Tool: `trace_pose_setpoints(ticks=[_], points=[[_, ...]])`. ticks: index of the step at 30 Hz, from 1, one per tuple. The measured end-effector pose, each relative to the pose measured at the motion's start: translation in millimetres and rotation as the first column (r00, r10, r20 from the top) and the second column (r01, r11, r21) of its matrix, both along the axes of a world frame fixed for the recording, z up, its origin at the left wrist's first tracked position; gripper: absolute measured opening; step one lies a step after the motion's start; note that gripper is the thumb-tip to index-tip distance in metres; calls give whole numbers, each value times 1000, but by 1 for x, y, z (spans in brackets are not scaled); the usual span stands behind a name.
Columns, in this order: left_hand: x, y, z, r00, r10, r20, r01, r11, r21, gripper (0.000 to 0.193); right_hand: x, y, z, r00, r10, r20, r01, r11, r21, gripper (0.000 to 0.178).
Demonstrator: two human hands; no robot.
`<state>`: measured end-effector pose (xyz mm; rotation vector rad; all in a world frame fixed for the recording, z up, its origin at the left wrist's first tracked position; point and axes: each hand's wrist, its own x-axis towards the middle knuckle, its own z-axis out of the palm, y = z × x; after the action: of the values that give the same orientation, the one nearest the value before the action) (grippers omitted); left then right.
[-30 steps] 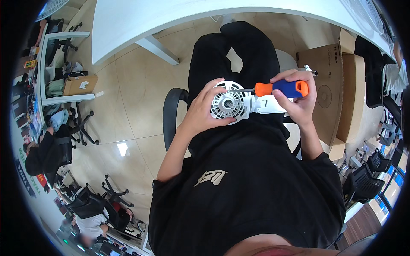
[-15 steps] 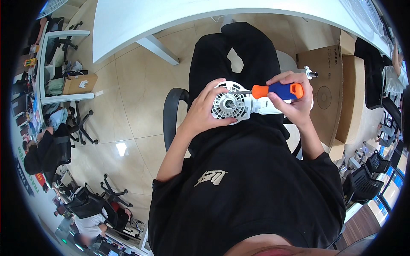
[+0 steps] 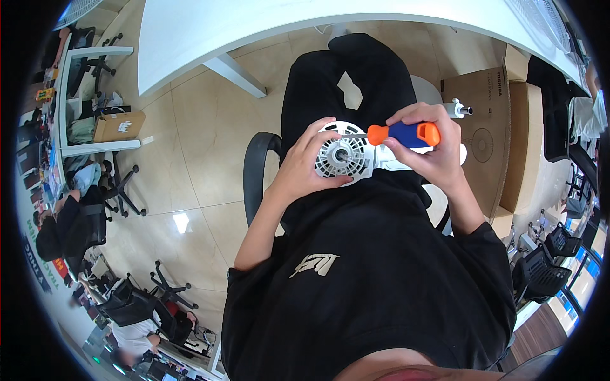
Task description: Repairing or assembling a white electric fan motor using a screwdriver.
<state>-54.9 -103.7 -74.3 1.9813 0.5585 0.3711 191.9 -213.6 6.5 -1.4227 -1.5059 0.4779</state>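
A white fan motor housing (image 3: pixel 359 166) with a slotted round front and a central shaft rests over my lap. My left hand (image 3: pixel 306 159) grips its left rim, fingers along the top and thumb below. In my right hand (image 3: pixel 438 143) is a screwdriver (image 3: pixel 410 134) with a blue and orange handle, held level. Its thin metal shank points left, over the upper part of the slotted face. Whether the tip touches a screw cannot be made out. The white neck of the fan runs right, partly hidden beneath my right hand.
A white table (image 3: pixel 305 22) curves across the far side. To my right stands an open cardboard box (image 3: pixel 476 171), with a white pole with a metal end (image 3: pixel 459 110) beside it. A chair armrest (image 3: pixel 254 165) is at my left. Other people and office chairs are farther off.
My right hand has shifted the screwdriver slightly left, and its handle has turned a little. My left hand and the fan housing have stayed in place.
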Motion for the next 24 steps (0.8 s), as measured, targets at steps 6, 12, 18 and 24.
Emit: trace_pose_setpoints(ticks=[6, 12, 18, 24], points=[[0, 0, 1, 1000, -6, -16, 6, 1000, 2, 81, 1, 21, 21, 989, 149, -10, -149, 989, -25, 38], [2, 0, 3, 1000, -5, 11, 4, 999, 41, 80, -14, 34, 29, 992, 128, -17, -129, 989, -66, 41], [-1, -1, 4, 999, -34, -26, 33, 998, -51, 91, -19, 39, 25, 980, 175, 92, -174, 985, -19, 44], [-1, -3, 2, 1000, -3, -27, 4, 999, 33, 79, -19, 38, 27, 983, 167, 82, -170, 985, 35, 37]])
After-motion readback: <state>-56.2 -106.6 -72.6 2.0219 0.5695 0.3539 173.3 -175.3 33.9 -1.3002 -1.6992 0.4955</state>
